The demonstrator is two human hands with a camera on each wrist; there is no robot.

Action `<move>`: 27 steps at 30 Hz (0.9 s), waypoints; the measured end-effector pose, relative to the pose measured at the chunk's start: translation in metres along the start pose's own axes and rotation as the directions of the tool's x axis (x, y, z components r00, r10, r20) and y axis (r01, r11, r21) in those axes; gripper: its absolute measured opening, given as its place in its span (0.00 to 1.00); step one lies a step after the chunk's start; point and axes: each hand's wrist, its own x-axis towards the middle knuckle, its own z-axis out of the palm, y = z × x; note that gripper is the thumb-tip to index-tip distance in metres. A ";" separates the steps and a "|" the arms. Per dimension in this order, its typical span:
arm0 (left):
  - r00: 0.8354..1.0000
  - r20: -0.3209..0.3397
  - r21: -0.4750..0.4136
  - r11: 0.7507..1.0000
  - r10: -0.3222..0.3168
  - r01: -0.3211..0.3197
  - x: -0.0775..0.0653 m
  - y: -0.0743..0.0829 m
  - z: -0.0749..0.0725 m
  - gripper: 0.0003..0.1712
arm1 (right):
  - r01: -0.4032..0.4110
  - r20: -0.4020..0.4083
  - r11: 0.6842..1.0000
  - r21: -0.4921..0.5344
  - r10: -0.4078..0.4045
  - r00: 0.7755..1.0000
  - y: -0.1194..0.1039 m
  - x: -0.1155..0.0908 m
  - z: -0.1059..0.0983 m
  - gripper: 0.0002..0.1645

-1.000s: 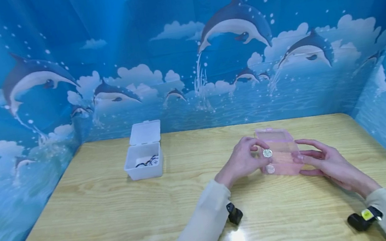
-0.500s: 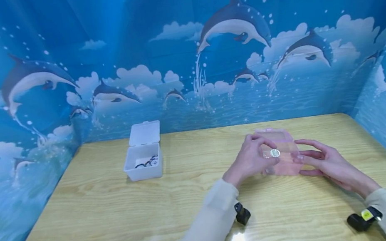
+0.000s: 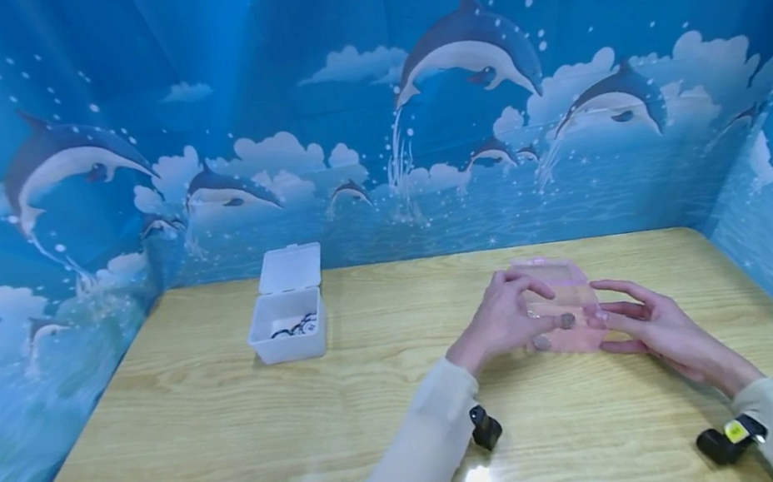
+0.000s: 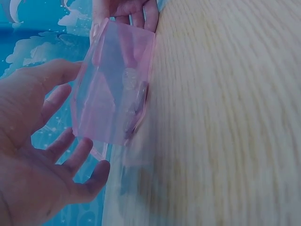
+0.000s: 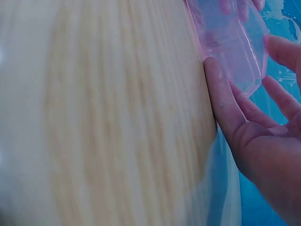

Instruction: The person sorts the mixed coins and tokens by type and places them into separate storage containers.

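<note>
An open translucent pink plastic box (image 3: 575, 339) sits on the right part of the table, its lid (image 3: 549, 270) leaning back. My left hand (image 3: 501, 317) is over the box's left side, fingers spread and apart in the left wrist view, nothing between them. A round silvery disc (image 3: 567, 320) shows just past the thumb tip, within the box's outline. Another disc (image 3: 541, 343) lies low in the left part of the box. Through the pink wall, a clear-looking disc (image 4: 129, 78) is visible. My right hand (image 3: 654, 325) holds the box's right side between thumb and fingers.
Further left on the wooden table (image 3: 199, 448) stands a white box (image 3: 291, 345) with its lid up, holding several small dark and white items. A blue dolphin-print cloth (image 3: 336, 114) hangs behind the table and along its sides.
My left hand has shifted slightly right over the pink box and released the silvery disc from its fingertips. The disc now shows lower and further right. My right hand has stayed on the box.
</note>
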 end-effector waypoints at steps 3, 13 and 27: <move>1.000 0.004 -0.043 0.999 -0.020 0.021 -0.003 -0.002 -0.005 0.20 | -0.002 -0.002 1.000 -0.005 0.002 1.000 -0.001 0.000 0.001 0.40; 0.999 -0.005 -0.032 0.999 0.039 -0.039 -0.018 -0.015 -0.036 0.19 | -0.013 -0.020 1.000 -0.014 0.013 1.000 -0.001 0.000 0.001 0.41; 0.994 -0.022 0.095 0.990 0.111 -0.109 -0.057 -0.033 -0.079 0.15 | 0.004 -0.015 1.000 -0.016 -0.004 1.000 -0.003 -0.002 0.004 0.41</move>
